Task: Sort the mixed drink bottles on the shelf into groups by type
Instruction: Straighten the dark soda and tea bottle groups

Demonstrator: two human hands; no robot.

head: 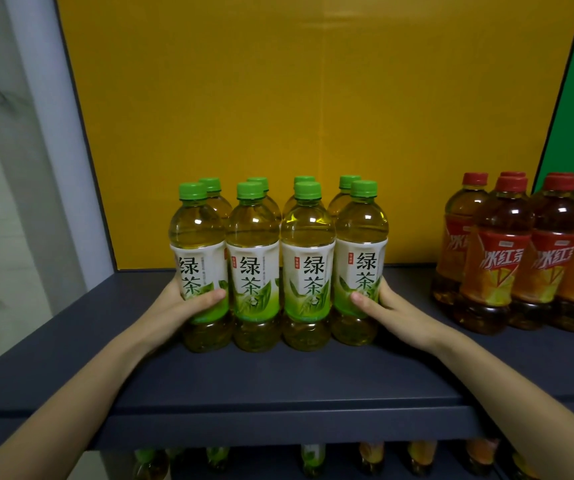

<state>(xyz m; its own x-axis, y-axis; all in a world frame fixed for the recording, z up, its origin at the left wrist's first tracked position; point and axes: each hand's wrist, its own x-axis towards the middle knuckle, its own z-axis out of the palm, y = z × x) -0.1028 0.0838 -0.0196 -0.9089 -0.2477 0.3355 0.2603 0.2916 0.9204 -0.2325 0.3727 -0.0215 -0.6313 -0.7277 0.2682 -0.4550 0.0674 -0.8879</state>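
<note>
Left grip (188, 304) and right grip (394, 308) clasp the end bottles of the green-capped clear plastic tea bottles (308, 271), probably squeezing the block tidy on the dark grey shelf (278, 382). Red-capped amber tea bottles (501, 268) stand well apart.

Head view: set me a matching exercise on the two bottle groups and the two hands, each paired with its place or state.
Things:
1. green-capped bottles
2. red-capped bottles
3. left hand
4. right hand

Places or states:
A. at the right end of the shelf, untouched
B. holds the left end of the green-capped cluster
C. mid-shelf, between both hands
D. holds the right end of the green-capped cluster

Pairs: 1-C, 2-A, 3-B, 4-D.
</note>
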